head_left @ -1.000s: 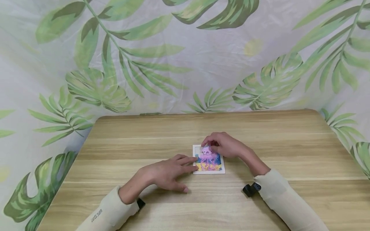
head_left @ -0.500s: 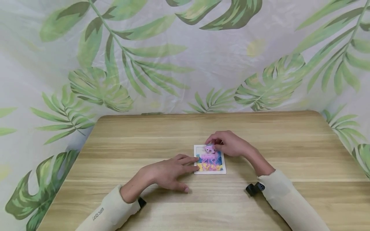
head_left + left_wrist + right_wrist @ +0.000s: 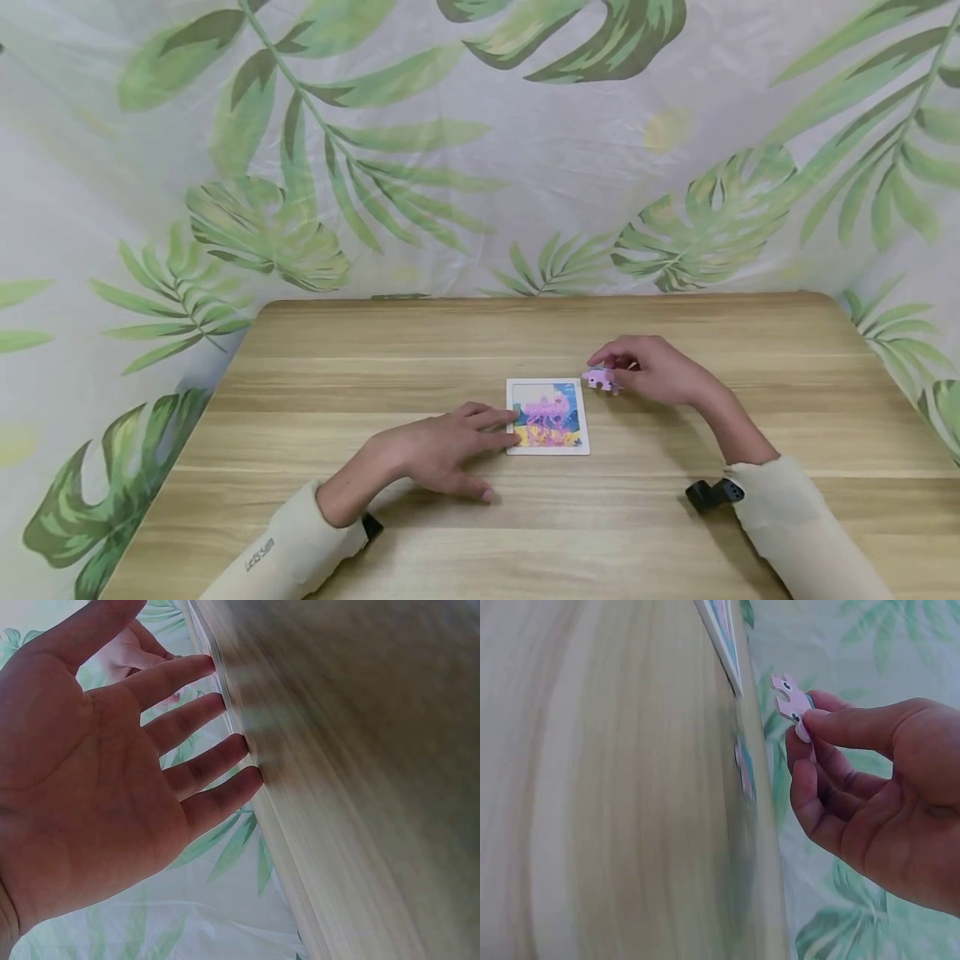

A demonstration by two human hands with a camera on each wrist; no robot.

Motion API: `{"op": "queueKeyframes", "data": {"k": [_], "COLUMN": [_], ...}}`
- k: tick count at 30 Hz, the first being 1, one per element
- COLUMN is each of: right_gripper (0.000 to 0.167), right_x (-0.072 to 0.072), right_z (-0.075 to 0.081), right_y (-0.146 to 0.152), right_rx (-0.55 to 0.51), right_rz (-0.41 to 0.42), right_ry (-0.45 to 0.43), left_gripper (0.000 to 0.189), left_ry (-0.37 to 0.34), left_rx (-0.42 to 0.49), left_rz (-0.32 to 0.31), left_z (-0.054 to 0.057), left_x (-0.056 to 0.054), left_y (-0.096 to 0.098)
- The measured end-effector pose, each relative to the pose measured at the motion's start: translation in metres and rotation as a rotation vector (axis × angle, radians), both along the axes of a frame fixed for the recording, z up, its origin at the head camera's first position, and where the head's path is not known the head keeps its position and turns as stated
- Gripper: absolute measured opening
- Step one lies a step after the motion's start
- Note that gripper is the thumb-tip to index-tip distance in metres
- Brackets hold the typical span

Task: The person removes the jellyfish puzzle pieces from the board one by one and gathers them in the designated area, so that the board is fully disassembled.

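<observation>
A small square puzzle [image 3: 550,417] with a white border lies flat on the table, picturing a pink sea creature over blue and yellow. Its upper left part shows a pale bare area. Just beyond its upper right corner, my right hand [image 3: 660,371] pinches a pink puzzle piece [image 3: 598,378] printed with eyes. The right wrist view shows that piece [image 3: 791,701] between thumb and fingers, raised off the tabletop, its notched edge facing away from the palm. My left hand [image 3: 442,450] is spread with straight fingers, two fingertips resting at the puzzle's left edge.
The wooden table [image 3: 337,375] reaches back to a leaf-print cloth [image 3: 420,167] hanging behind it. In the right wrist view a pink-and-blue patch [image 3: 745,772] shows on the tabletop below the held piece. Both sleeves have black wrist cameras [image 3: 712,494].
My right hand has lifted the pink piece off the puzzle's top and carried it right, past the upper right corner, baring a pale area. The left hand has stayed at the left edge.
</observation>
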State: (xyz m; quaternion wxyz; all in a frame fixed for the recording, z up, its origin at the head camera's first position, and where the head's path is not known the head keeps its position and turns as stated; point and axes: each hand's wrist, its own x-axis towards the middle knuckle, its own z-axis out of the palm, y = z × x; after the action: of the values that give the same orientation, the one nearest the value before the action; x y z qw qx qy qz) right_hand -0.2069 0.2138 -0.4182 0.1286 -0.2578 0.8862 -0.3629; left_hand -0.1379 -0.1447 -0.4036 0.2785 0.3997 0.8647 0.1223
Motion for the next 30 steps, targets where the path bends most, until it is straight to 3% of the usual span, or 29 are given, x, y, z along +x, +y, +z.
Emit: {"op": "queueKeyframes", "data": {"k": [19,30], "right_gripper": [0.024,0.020], "right_x": [-0.002,-0.006], "right_z": [-0.004,-0.010], "right_y": [0.045,0.054], "right_rx": [0.024,0.045], "right_rz": [-0.036,-0.029], "right_ry": [-0.005,-0.031], "left_gripper": [0.073,0.074], "left_ry": [0.006,0.000], "left_rx": [0.002,0.000], "left_rz": [-0.008,0.002], "left_z": [0.001,0.001], "left_x": [-0.001,-0.001], "left_y": [-0.001,-0.001]}}
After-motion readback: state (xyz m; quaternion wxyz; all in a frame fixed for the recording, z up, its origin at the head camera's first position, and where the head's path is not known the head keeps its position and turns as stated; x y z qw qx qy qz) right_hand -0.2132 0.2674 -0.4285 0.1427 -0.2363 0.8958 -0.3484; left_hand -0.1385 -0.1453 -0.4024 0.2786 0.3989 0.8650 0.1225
